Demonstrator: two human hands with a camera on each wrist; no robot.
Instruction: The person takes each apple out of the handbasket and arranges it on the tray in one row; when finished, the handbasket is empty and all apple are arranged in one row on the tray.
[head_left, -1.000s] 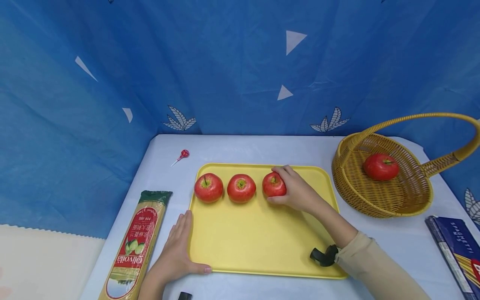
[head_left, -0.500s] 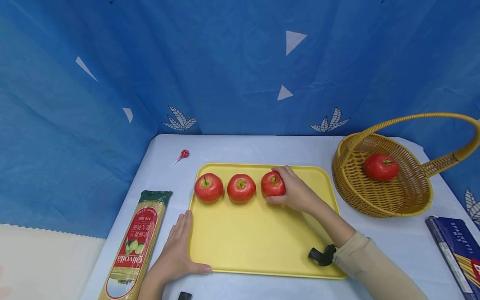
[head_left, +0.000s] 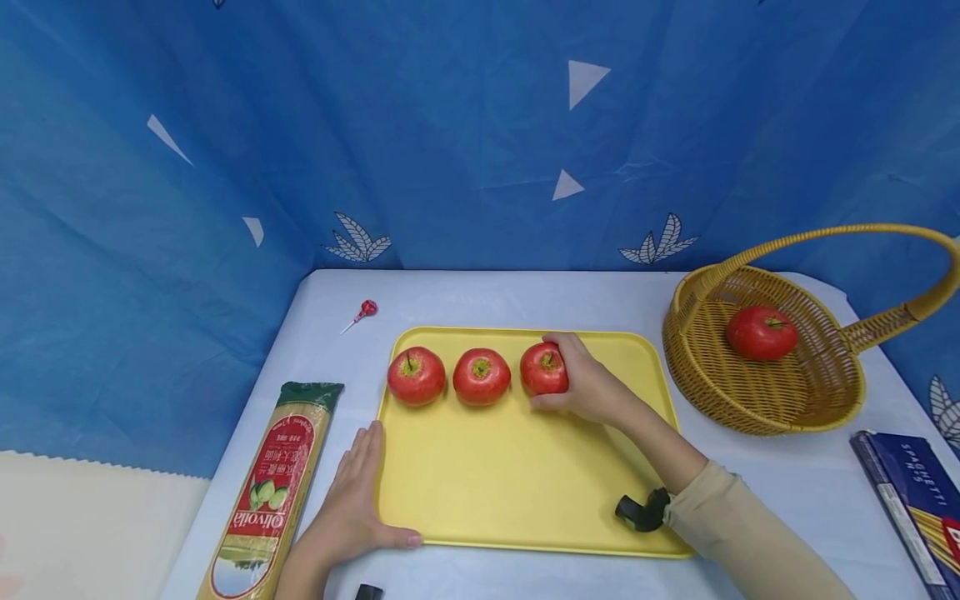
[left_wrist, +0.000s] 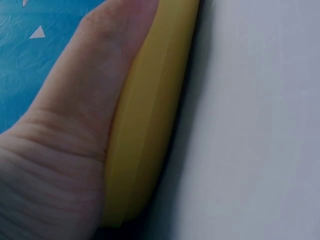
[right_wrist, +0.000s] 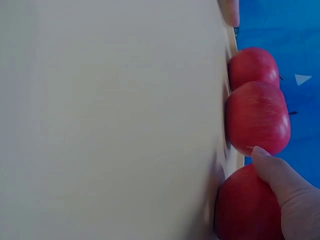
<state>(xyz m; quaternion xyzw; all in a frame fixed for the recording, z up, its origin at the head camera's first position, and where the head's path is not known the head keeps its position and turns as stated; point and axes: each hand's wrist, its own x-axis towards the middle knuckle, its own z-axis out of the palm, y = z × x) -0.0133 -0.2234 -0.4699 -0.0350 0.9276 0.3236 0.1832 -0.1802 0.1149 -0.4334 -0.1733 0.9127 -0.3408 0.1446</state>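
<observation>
Three red apples stand in a row along the far side of a yellow tray [head_left: 517,475]: a left apple [head_left: 416,377], a middle apple [head_left: 482,377] and a right apple [head_left: 543,369]. My right hand [head_left: 592,383] grips the right apple from its right side, thumb in front and fingers behind. In the right wrist view the thumb lies against this held apple [right_wrist: 247,205]. With straight fingers, my left hand [head_left: 352,500] rests against the tray's near left corner. The left wrist view has the thumb [left_wrist: 95,65] along the tray's yellow rim [left_wrist: 145,135].
A wicker basket [head_left: 750,412] with another apple [head_left: 762,333] inside stands at the right, its handle arching high. A blue spaghetti box [head_left: 911,500] lies in front of it. Left of the tray are a spaghetti pack [head_left: 273,492] and a lollipop [head_left: 365,310].
My right hand has slid the right apple slightly left, closer to the middle one. The left hand stays in place at the tray's corner.
</observation>
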